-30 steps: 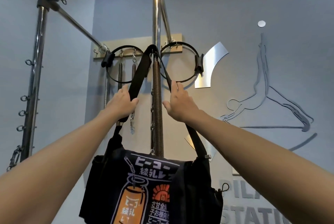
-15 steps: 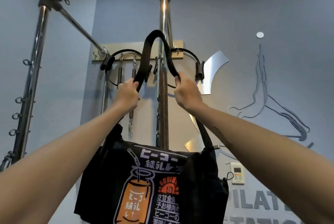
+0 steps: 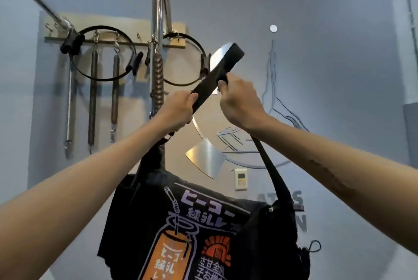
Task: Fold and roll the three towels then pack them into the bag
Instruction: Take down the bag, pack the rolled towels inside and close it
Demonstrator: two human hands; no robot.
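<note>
A black bag (image 3: pixel 203 230) with an orange can print and white lettering hangs in the air in front of me, held by its wide black strap (image 3: pixel 217 71). My left hand (image 3: pixel 178 110) grips the strap's left side. My right hand (image 3: pixel 239 103) grips the right side, just below the strap's top loop. The strap's loop stands free, to the right of the metal post (image 3: pixel 158 19). No towel is in view.
A chrome frame with the vertical post and a long spring (image 3: pixel 158 80) stands right behind the bag. On the wall a wooden rack holds two black rings (image 3: pixel 103 53) and hanging springs. A wall logo and a small white controller (image 3: pixel 241 179) are at the right.
Both hands have lifted the strap off the hook on the post and carried it to the right. The bag has swung right with it and now hangs from my hands alone.
</note>
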